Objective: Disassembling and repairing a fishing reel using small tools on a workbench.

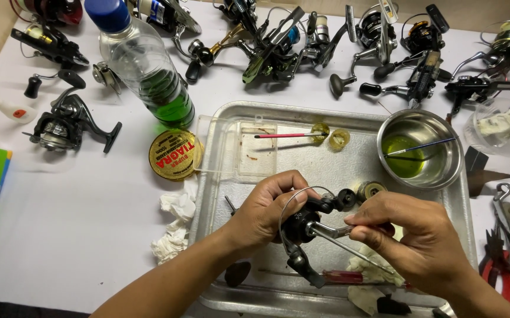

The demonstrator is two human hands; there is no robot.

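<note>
Black metal and wire: the fishing reel (302, 227) sits between both hands, held just above the metal tray (231, 247), prob. so any grease or small parts drop into the tray and not onto the table. Left hand (263, 212) is wrapped round the reel body from the left, fingers closed on it, thumb over the top, steadying it w/ the bail wire arcing beside the knuckles. Right hand (417, 235) is pinched shut, thumb and forefinger together on a thin metal tool (331, 231) whose tip meets the reel near the centre; can't tell what kind of tool exactly.

Within reach on the tray: a steel bowl (437, 138) w/ yellow-green liquid and a small brush resting in it, a red-handled brush (284, 135) lying across a clear plastic lid, a red-handled screwdriver (340, 275) near the front edge, bits of crumpled tissue. All close to hand, seemingly laid out for wiping and oiling.

The surface is a white table (78, 229), crowded along the far side w/ a row of spinning reels (302, 41), one more reel (69, 123) lying alone at left. A clear bottle (149, 70) w/ blue cap and green liquid lies tilted by a gold round spool of line (175, 154). Pliers (502, 265) w/ red grips at far right, green packet at the left edge. A beige wall shows top left; little else of the room is in view.
</note>
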